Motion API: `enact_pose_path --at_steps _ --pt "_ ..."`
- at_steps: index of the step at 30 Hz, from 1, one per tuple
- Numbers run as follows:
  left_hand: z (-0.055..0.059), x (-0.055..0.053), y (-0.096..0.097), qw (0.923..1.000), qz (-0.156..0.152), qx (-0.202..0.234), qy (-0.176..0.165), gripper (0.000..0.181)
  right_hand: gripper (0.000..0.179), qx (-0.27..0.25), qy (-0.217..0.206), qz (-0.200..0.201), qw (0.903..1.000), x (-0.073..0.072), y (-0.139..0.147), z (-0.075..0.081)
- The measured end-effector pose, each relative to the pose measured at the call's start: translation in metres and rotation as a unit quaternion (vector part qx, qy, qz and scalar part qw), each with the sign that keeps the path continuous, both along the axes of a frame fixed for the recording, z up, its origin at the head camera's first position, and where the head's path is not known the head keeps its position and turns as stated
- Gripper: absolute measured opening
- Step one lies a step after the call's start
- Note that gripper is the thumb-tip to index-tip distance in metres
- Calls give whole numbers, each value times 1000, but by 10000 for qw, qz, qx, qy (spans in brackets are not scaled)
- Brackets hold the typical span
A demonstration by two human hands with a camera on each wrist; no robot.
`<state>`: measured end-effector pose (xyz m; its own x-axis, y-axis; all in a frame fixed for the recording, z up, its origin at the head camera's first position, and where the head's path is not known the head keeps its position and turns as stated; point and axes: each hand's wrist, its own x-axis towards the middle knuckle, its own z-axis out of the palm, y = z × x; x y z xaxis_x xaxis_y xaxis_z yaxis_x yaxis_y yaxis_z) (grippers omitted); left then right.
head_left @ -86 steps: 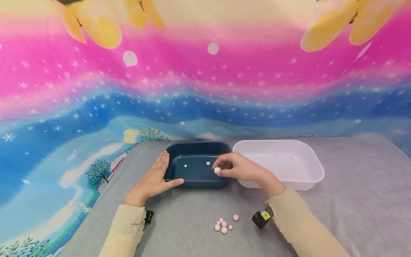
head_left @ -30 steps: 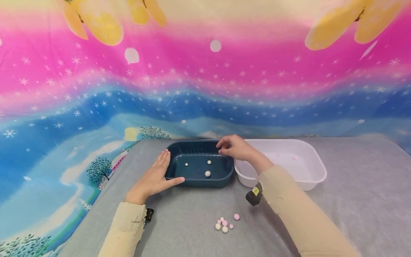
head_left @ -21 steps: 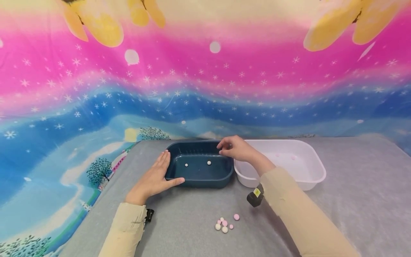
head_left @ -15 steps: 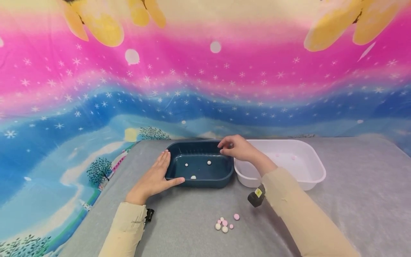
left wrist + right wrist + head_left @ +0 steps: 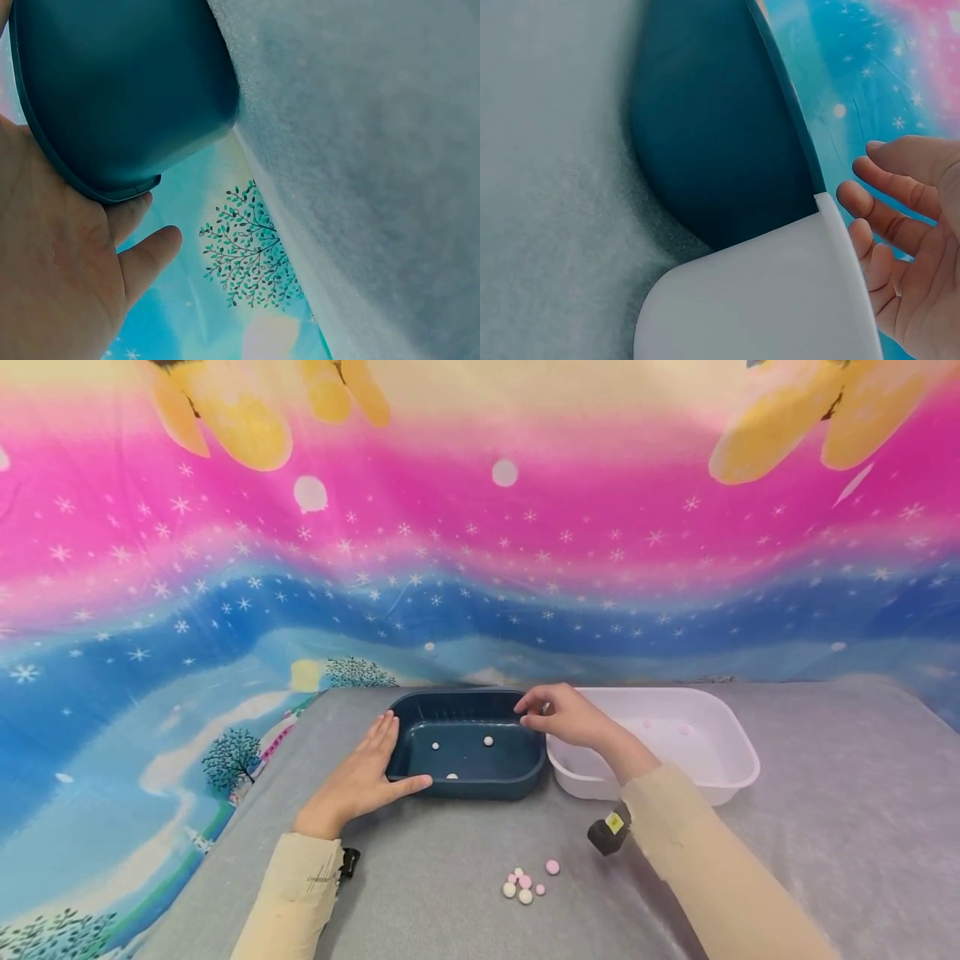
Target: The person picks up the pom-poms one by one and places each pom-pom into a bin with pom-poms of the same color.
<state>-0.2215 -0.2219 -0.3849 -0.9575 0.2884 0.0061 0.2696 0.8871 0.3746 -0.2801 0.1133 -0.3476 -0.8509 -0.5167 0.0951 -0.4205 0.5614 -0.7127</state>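
Observation:
My left hand (image 5: 356, 777) rests against the left end of a dark teal basin (image 5: 480, 788), its fingers straight along the rim and the thumb on the near edge. Inside that basin lie a small white ball (image 5: 435, 746), another white ball (image 5: 488, 741), and a third white ball (image 5: 452, 776) partly hidden by the near wall. Over the place where the two basins meet hovers my right hand (image 5: 570, 718), fingers loosely bent. The right wrist view shows nothing between thumb and fingers (image 5: 889, 217). Several pink and white balls (image 5: 525, 882) lie on the table nearer to me.
A white basin (image 5: 738, 772) stands right of the teal one, with two small pink balls (image 5: 686, 730) inside. Grey cloth (image 5: 420, 877) covers the table. Behind it hangs a colourful printed backdrop (image 5: 480, 568).
My right hand has let go of a white ball, which has rolled to the teal basin's near wall. The hand has risen and shifted right. My left hand has stayed put.

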Motion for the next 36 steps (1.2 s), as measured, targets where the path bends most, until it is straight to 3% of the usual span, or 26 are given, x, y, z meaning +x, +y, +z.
enact_pose_path --at_steps 8,36 --pt "1 1 0 10000 19 26 -56 117 22 30 7 -55 10000 12 3 3" --pt "-3 -1 -1 10000 22 34 22 118 19 -84 458 754 9961 63 5 1"
